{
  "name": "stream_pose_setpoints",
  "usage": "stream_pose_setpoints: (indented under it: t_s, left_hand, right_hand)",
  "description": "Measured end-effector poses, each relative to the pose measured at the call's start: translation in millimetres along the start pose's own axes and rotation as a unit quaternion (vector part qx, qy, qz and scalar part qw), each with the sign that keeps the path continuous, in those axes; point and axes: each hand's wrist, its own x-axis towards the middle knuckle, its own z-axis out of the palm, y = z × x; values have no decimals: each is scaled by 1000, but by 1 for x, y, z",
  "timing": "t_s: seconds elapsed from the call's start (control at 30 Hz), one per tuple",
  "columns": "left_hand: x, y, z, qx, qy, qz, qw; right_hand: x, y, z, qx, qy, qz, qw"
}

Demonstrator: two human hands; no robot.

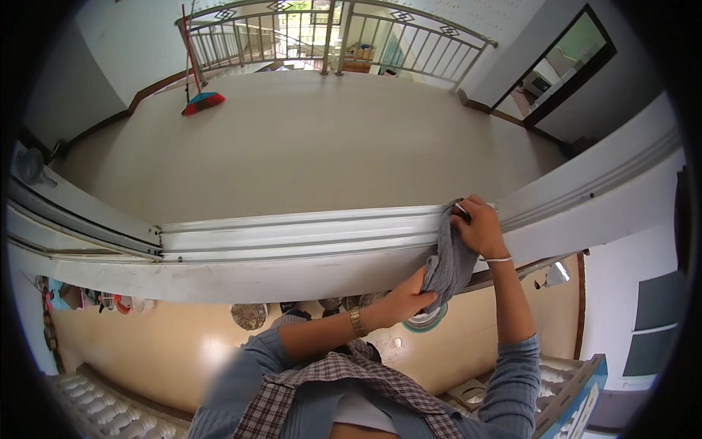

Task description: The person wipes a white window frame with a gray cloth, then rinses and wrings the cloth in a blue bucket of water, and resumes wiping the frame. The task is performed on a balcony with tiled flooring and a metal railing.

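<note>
A grey cloth (452,269) hangs in folds over the right end of a white sliding-window sill track (301,233). My right hand (478,225), with a bangle at the wrist, grips the cloth's upper end, close to the side frame (554,200). Lower down, my left hand (411,296) holds the other end between thumb and fingers, in front of the sill's near face. Parallel grooves run along the track. What lies under the cloth is hidden.
Beyond the sill is a tiled floor (329,142) with a red-handled broom (203,101) against a metal railing (263,41). Below me stand a basin (425,322), pots of soil (249,315) and several shoes (120,303). A balustrade (104,403) lies behind me.
</note>
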Motion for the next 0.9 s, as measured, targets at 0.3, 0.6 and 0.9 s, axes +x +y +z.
stream_pose_setpoints:
  t_s: [0.3, 0.6, 0.9]
  left_hand:
    - [-166, 41, -96, -76, 96, -60, 991]
    - [-285, 92, -129, -97, 284, -42, 953]
    - [-317, 90, -159, -143, 368, 77, 916]
  right_hand:
    - [45, -180, 78, 154, -23, -116, 981]
    - [81, -326, 148, 154, -43, -249, 955]
    - [99, -399, 184, 125, -64, -272, 952]
